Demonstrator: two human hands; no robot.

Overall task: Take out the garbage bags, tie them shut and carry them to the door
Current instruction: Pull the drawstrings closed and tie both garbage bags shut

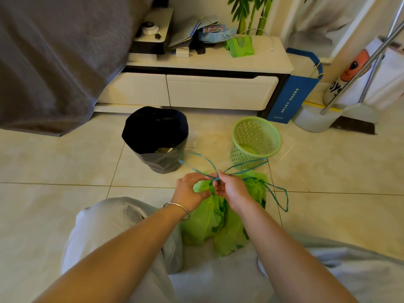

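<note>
Both hands, left [189,189] and right [231,189], pinch the drawstring [215,177] over the green bag [215,224] between them on the floor; slack loops could let the knot slip.

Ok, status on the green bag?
Left hand, right hand both pinching drawstring at green bag neck. Knot unfinished. Black bag untied. Nothing in the way.

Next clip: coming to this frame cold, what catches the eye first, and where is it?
Centre frame, the left hand and right hand pinch the teal drawstring at the gathered neck of a bright green garbage bag on the tiled floor. Behind them stand a bin lined with a black bag, to the left, and an unlined green mesh basket, to the right.
</note>
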